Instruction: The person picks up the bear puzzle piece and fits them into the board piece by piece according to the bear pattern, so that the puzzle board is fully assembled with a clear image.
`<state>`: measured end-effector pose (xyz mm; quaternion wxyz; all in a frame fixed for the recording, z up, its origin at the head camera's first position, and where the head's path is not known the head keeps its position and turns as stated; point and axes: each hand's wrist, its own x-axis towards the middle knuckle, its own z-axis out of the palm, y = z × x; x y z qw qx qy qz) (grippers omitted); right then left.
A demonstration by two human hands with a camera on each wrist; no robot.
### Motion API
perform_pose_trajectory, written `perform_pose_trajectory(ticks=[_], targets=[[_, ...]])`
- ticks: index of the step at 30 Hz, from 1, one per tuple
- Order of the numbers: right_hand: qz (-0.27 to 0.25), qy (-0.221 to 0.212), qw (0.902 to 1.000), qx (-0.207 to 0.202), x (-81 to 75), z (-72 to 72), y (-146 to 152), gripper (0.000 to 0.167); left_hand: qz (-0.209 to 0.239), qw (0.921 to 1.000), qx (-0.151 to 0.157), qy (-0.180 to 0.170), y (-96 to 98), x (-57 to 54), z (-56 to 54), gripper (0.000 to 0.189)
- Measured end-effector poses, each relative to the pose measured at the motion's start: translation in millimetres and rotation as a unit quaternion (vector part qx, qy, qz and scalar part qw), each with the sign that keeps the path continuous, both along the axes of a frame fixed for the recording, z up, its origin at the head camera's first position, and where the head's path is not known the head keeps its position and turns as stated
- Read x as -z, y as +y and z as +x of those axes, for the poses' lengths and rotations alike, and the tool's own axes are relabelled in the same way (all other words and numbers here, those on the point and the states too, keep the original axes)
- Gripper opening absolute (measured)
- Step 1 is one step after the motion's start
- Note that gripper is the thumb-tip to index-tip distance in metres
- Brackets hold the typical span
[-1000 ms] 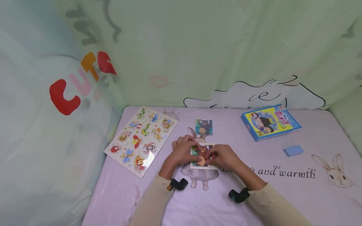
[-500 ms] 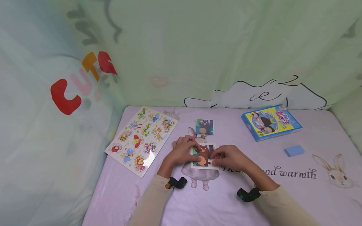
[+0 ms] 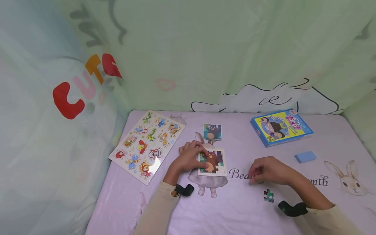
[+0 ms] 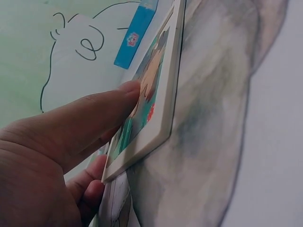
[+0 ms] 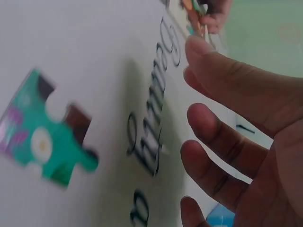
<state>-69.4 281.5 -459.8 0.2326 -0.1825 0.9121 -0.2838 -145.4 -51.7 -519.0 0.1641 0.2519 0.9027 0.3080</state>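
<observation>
A small jigsaw puzzle (image 3: 212, 161) of a brown bear lies in a white-rimmed frame at the middle of the table, with a pale gap in its lower right corner. My left hand (image 3: 189, 158) holds it from the left, thumb on the picture and other fingers at the edge, as the left wrist view shows. Off to the right, my right hand (image 3: 270, 170) hovers over the printed lettering with loosely bent fingers and nothing between them. Below it lies a loose green puzzle piece (image 3: 268, 195), large and blurred in the right wrist view.
Behind the puzzle lies a square bear picture card (image 3: 212, 132). A board of insect shapes (image 3: 147, 147) slants at the left. A blue and yellow box (image 3: 282, 127) is at the back right, with a small blue block (image 3: 305, 157) in front. Cloth curtains (image 3: 182, 58) hang behind the table.
My right hand has left the puzzle's right side and moved right, toward the loose green piece, which is now uncovered. My left hand stays on the puzzle.
</observation>
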Motion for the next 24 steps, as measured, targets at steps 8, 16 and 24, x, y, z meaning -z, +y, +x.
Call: perform_pose_trajectory(ticks=[8,16,24], targets=[[0.017,-0.046,0.9988,0.0,4.9,10.2,28.2,0.018,-0.011,0.9999,0.0,0.003,-0.2,2.1,-0.8,0.033],[0.024,-0.068,0.9974,-0.003,8.3,17.1,39.6,0.02,-0.006,1.0,0.001,0.003,-0.2,0.6,-0.6,0.032],[0.034,-0.067,0.9972,-0.004,12.7,20.4,43.2,0.026,-0.005,1.0,-0.001,-0.001,0.0,-0.5,0.1,0.031]])
